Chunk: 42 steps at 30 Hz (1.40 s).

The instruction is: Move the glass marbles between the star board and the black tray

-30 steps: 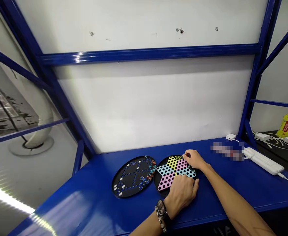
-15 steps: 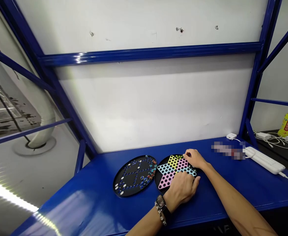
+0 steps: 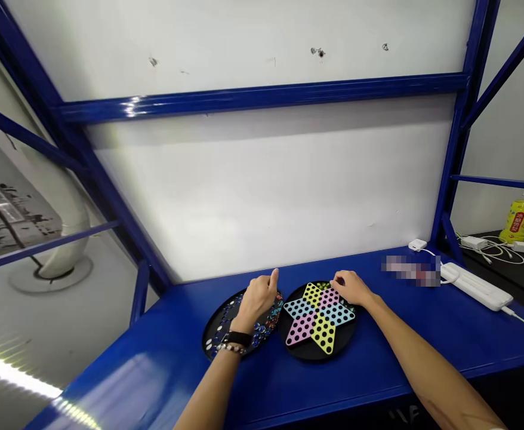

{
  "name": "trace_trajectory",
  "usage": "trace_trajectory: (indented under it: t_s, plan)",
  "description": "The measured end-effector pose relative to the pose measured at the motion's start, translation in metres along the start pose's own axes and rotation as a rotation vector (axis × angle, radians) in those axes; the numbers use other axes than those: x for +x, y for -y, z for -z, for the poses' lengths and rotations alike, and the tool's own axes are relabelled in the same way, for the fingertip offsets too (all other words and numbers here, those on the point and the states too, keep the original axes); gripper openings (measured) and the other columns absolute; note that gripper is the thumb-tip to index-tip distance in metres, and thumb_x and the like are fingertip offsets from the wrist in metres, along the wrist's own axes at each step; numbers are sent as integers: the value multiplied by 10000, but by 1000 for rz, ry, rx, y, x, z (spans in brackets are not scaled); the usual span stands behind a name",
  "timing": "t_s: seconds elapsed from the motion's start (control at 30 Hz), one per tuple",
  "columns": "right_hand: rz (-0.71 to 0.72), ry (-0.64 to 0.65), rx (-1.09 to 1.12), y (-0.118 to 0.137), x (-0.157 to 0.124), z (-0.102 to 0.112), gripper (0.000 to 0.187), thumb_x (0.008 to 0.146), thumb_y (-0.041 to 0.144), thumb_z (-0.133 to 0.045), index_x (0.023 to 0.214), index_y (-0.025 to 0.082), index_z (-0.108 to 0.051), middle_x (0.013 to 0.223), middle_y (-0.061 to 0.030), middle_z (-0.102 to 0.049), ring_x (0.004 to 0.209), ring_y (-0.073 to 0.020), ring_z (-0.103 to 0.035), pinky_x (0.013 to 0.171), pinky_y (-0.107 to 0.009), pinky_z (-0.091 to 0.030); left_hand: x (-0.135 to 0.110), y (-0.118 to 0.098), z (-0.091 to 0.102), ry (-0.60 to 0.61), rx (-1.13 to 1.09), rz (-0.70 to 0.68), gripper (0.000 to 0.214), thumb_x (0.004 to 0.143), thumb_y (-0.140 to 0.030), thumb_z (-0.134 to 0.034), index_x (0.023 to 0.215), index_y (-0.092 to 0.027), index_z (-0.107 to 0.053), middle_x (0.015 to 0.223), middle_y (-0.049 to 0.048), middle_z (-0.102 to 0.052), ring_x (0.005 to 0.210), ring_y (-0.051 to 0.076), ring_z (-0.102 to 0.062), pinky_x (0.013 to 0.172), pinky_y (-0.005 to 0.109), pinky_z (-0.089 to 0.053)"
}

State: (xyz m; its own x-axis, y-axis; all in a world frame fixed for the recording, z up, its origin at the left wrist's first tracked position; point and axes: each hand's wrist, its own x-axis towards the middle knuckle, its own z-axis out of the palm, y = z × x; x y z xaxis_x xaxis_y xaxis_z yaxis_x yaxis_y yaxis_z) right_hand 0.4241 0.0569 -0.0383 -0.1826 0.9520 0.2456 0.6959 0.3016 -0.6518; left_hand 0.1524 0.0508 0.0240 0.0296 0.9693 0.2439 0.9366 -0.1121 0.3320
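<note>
We log: left hand (image 3: 256,301) curled over round black tray (image 3: 217,337), grip unclear | right hand (image 3: 350,288) open, empty, on stiff pastel star board (image 3: 318,319) | slippery glass marbles (image 3: 266,322): pinch singly

Blue metal bench (image 3: 369,382) with 2 round boards (image 3: 318,316)

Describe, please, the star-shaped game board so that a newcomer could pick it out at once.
Starting at the blue metal bench, find the two round black trays side by side. On the right-hand tray lies a six-pointed star board in yellow, pink and pale blue, dotted with holes; its neighbour shows glass marbles instead.
</note>
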Motion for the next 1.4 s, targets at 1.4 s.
trace_trajectory:
  t_s: [1.4]
  plan:
    - [-11, 21, 30, -14, 7, 16, 329, 891, 342, -472, 647, 169, -609, 582, 2, -573, 565, -114, -459, 562, -241, -300, -12, -105, -76, 84, 439, -404, 345, 974, -331, -326, 1097, -112, -562, 1018, 162, -561, 875, 253, -597, 755, 380, -463]
